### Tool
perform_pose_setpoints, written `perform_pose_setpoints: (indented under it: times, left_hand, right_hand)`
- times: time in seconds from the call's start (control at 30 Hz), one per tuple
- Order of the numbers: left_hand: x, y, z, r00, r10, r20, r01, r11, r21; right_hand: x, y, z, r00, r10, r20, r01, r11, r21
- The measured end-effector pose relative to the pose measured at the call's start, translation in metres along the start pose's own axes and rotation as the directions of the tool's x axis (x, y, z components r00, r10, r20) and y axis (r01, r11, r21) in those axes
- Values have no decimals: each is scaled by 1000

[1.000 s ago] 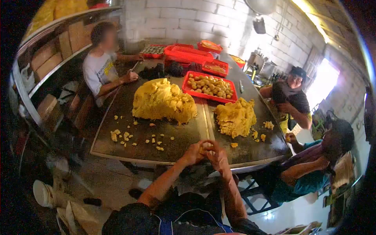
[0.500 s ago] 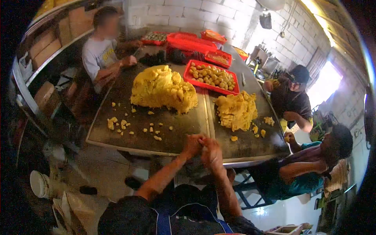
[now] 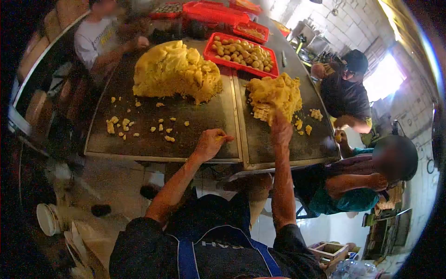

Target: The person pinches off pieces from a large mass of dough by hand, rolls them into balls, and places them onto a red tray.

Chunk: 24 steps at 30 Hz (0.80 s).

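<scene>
My left hand (image 3: 211,142) rests near the front edge of the dark metal table (image 3: 195,139), fingers curled around a small piece of yellow dough that barely shows. My right hand (image 3: 281,130) is stretched forward and touches the lower edge of the smaller yellow dough heap (image 3: 273,95); whether it grips any dough is hidden. A bigger dough heap (image 3: 174,72) lies further left. Behind both heaps stands a red tray (image 3: 241,56) filled with several dough balls.
Small dough bits (image 3: 125,125) are scattered on the table's left part. A person in a white shirt (image 3: 97,39) sits at the far left, two other people (image 3: 346,93) (image 3: 371,172) at the right side. More red trays (image 3: 213,11) stand at the back. A white bucket (image 3: 46,218) sits on the floor.
My hands were pressed together over the table's front edge. They have parted: the right hand reached forward to the smaller heap, the left stayed near the edge. The view tilted down.
</scene>
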State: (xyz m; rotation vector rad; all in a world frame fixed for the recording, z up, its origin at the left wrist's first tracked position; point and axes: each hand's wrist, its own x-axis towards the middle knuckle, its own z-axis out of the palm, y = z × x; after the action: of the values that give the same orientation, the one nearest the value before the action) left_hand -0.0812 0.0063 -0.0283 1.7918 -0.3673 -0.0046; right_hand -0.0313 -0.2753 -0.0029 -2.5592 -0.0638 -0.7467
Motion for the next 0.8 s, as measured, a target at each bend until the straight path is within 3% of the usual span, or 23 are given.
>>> perform_pose_setpoints:
  times: [0.07,0.1,0.13,0.17,0.2,0.23,0.27,0.3,0.37,0.4,0.47,0.5,0.53,0.57,0.6,0.63,0.67,0.7,0.73,0.77,0.8]
  left_hand:
    - [-3,-6,0,1000,14,2,-14,1000,2]
    - [-1,-8,-1,999,45,10,-45,999,8]
    - [5,-7,-3,999,39,9,-39,999,11]
    - [8,-5,-5,995,-91,49,94,994,-60]
    - [9,-4,-6,970,-220,102,232,965,-125]
    - [11,-9,-6,965,-236,115,249,961,-120]
    - [15,-17,-5,989,-138,45,142,984,-107]
    - [17,-25,-4,999,-23,-32,20,996,-86]
    - [19,-42,-6,998,-5,-59,-6,983,-186]
    - [22,-52,-9,996,4,-90,-30,957,-287]
    - [24,-90,-8,989,43,-143,-79,962,-262]
    - [22,-100,-5,980,86,-180,-128,964,-231]
    - [16,-81,-8,982,86,-170,-125,964,-237]
    - [5,-41,-17,975,144,-167,-141,990,30]
    - [-1,-19,-22,968,201,-153,-149,943,297]
    - [1,-22,-21,967,203,-155,-150,943,296]
    - [4,-28,-20,978,128,-165,-101,982,160]
    - [4,-33,-20,986,47,-160,-45,999,20]
    - [6,-33,-21,986,47,-158,-45,999,20]
    - [7,-33,-22,988,11,-154,-10,1000,2]
    - [4,-33,-22,989,-31,-145,29,999,-17]
  right_hand:
    - [13,56,50,992,37,121,11,927,-375]
    - [12,68,57,992,39,124,10,928,-371]
    - [8,76,63,963,-271,-16,238,871,-430]
    - [-4,70,59,827,-549,-121,421,748,-512]
    - [-15,65,53,840,-533,-107,416,756,-505]
    - [-14,28,26,958,-278,70,281,859,-429]
    - [-19,6,10,966,-6,258,108,918,-383]
    - [-30,4,9,967,0,256,101,919,-382]
    - [-46,-2,4,959,14,283,95,925,-368]
    - [-52,-4,-2,961,-1,278,107,924,-367]
    - [-72,-15,-27,955,-68,287,93,993,-72]
    - [-72,-15,-33,955,-61,291,87,993,-77]
    - [-69,-14,-37,963,-186,196,191,982,-6]
    - [-68,-13,-41,948,-304,93,300,952,52]
    - [-70,-6,-36,949,-300,95,296,954,47]
    - [-69,-4,-27,901,-430,63,435,894,-105]
    - [-70,-2,-20,831,-553,51,547,798,-255]
    - [-77,3,-19,835,-548,53,542,801,-253]
    - [-80,-6,-25,952,-263,156,283,950,-129]
    - [-82,-13,-27,957,34,288,-24,999,-37]
    - [-88,-14,-21,956,41,291,-31,999,-38]
